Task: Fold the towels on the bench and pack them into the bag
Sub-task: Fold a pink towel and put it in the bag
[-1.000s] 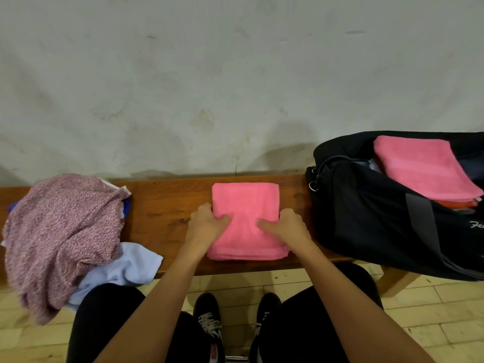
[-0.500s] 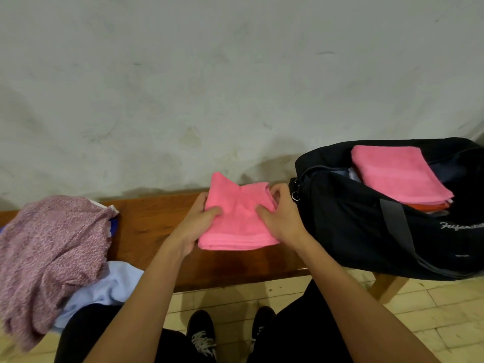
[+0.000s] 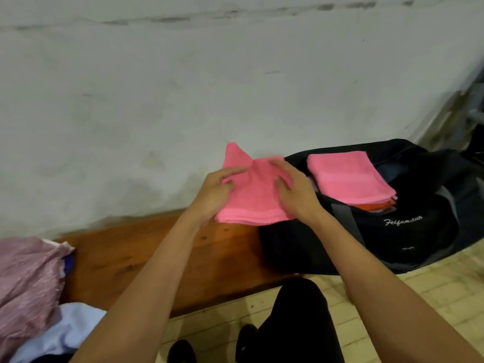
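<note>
meanwhile both hands' grip, left hand (image 3: 213,193) and right hand (image 3: 294,195), pinches folded pink towel (image 3: 255,203); black bag (image 3: 379,231) just beside.

The wooden counter (image 3: 146,260) runs along the wall. At its right end sits an open black bag (image 3: 379,239). At its left end lie a crumpled mauve cloth (image 3: 26,279) and a pale blue cloth (image 3: 70,328) by the front edge.

We see a folded pink towel (image 3: 252,199) held up off the wooden bench (image 3: 146,260), one far corner poking up — right at the open black bag (image 3: 379,231), where another folded pink towel (image 3: 348,176) lies on top.
</note>
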Tool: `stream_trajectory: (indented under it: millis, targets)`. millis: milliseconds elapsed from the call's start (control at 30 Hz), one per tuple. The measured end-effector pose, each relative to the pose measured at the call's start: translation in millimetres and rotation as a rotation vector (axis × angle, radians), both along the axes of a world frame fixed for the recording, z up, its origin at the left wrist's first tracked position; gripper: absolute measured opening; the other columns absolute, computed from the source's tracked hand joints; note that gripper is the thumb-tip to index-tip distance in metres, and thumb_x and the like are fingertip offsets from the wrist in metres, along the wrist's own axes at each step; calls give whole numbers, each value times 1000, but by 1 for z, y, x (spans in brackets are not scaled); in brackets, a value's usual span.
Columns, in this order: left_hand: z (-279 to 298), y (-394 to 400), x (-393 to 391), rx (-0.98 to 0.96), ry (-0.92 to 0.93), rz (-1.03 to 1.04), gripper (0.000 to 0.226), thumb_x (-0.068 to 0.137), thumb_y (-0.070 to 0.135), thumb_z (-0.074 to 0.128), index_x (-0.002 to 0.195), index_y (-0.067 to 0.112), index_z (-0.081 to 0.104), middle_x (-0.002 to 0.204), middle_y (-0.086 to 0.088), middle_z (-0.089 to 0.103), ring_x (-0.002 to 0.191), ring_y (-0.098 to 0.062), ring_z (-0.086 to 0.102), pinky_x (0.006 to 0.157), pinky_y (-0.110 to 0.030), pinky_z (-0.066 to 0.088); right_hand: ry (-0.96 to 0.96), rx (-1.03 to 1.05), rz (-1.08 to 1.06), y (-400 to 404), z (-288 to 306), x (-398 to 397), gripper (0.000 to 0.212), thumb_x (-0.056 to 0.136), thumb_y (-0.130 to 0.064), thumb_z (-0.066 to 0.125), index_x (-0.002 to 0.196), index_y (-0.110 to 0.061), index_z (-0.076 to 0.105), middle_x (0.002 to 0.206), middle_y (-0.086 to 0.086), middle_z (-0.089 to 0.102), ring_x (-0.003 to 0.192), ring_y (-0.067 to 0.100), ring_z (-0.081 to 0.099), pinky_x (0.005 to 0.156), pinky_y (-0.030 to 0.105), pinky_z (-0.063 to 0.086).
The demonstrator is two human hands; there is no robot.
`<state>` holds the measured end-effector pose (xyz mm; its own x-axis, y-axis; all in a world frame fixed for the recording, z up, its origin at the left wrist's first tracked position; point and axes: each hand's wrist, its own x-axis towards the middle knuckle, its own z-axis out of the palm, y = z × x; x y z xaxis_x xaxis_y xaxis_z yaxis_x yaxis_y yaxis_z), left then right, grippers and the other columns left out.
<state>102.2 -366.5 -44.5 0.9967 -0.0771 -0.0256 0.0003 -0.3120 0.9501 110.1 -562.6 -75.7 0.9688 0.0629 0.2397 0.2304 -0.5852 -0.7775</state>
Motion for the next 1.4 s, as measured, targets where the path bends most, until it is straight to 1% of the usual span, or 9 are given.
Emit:
stream_trajectory:
  millis: [133, 467, 567, 700, 767, 900, 1033, 1233, 1400]
  targets:
    - [-6, -49, 26, 111, -21, -109, 56, 95, 2, 40, 142, 32, 44, 152, 1, 31, 137, -16, 34, 115, -34, 31, -41, -99, -97, -54, 0, 15, 46, 94, -3, 46, 131, -24, 63, 126, 6, 65, 115, 22, 58, 97, 23, 39]
    - [-17, -141, 68, 98, 39, -230, 61, 95, 13, 42, 151, 32, 26, 154, 2, 22, 133, -16, 36, 105, -27, 36, 45, -362, -201, -147, 3, 48, 44, 102, -19, 38, 143, -24, 50, 114, 11, 61, 97, 27, 61, 85, 37, 48]
    - [-24, -160, 79, 95, 42, -247, 62, 96, 14, 42, 152, 32, 23, 154, 3, 22, 115, -11, 43, 88, -23, 41, 57, -500, -193, -166, 7, 56, 45, 103, -20, 36, 147, -23, 45, 130, 14, 52, 112, 32, 54, 91, 35, 40]
    - [-33, -191, 92, 126, 69, -290, 61, 98, 19, 42, 153, 30, 19, 153, 4, 19, 71, -23, 61, 41, -24, 44, 131, -596, -191, -195, 6, 65, 50, 101, -26, 41, 151, -25, 36, 143, 11, 42, 112, 37, 57, 94, 48, 48]
    - [-37, -204, 99, 144, 62, -314, 60, 98, 20, 41, 153, 29, 18, 155, 4, 17, 75, -29, 63, 44, -27, 47, 178, -620, -204, -207, 4, 68, 53, 101, -30, 44, 152, -26, 32, 147, 10, 39, 111, 36, 58, 94, 48, 48]
    - [-43, -224, 108, 135, 121, -352, 63, 98, 20, 45, 154, 27, 17, 157, 2, 13, 118, -35, 55, 89, -44, 54, 238, -618, -211, -229, -5, 74, 55, 101, -30, 44, 154, -28, 28, 151, 7, 33, 115, 36, 56, 99, 52, 47]
    - [-48, -232, 114, 194, 236, -425, 81, 92, 18, 61, 155, 28, 10, 158, -1, 6, 85, -30, 64, 43, -24, 50, 327, -659, -165, -244, -19, 80, 59, 103, -27, 45, 156, -25, 22, 158, 8, 21, 130, 37, 47, 108, 49, 40]
    - [-55, -233, 116, 177, 336, -434, 90, 81, 18, 77, 153, 21, 23, 141, -12, 36, 74, -24, 62, 71, -43, 58, 397, -674, -120, -256, -30, 83, 54, 103, -16, 38, 155, -21, 26, 154, 12, 28, 135, 33, 41, 113, 43, 34]
    - [-57, -233, 114, 279, 272, -478, 94, 80, 18, 78, 154, 20, 20, 142, -15, 35, 61, -16, 58, 59, -30, 57, 442, -742, -135, -256, -27, 80, 50, 105, -25, 31, 154, -33, 24, 151, 11, 31, 124, 35, 48, 102, 49, 45]
